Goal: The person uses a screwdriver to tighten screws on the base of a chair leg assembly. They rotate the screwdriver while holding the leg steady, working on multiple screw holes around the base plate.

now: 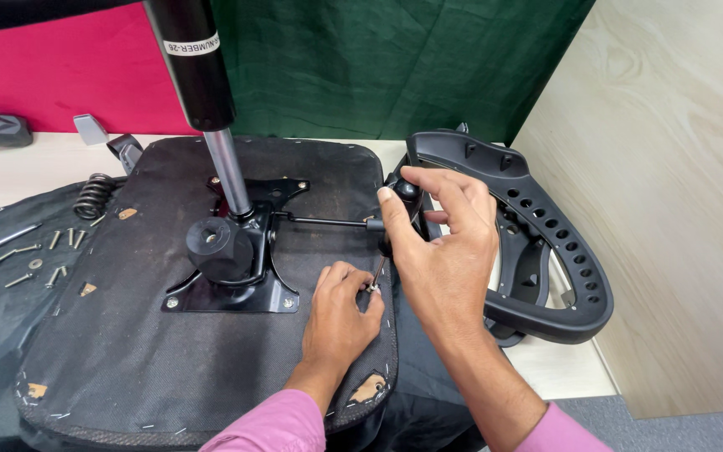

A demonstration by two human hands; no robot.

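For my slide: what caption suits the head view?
Left hand pinches a screw on the seat; right hand steadies the armrest.

Black plastic chair armrest frame [546,243], curved loop shape with a row of round holes along the outer band, stands on edge at the right side of the upturned seat, its rear end resting on the pale tabletop. Upper front end pressed against the seat's right edge, gripped there. Upturned chair seat base [144,335]: flat, rounded-rectangle, covered in worn black fabric stapled round the rim, torn at the corners showing wood. Small silver screw [373,288] sits upright at the seat's right edge, just below the armrest's mounting end, pinched at its head; thin dark driver shaft [379,272] angles down onto it
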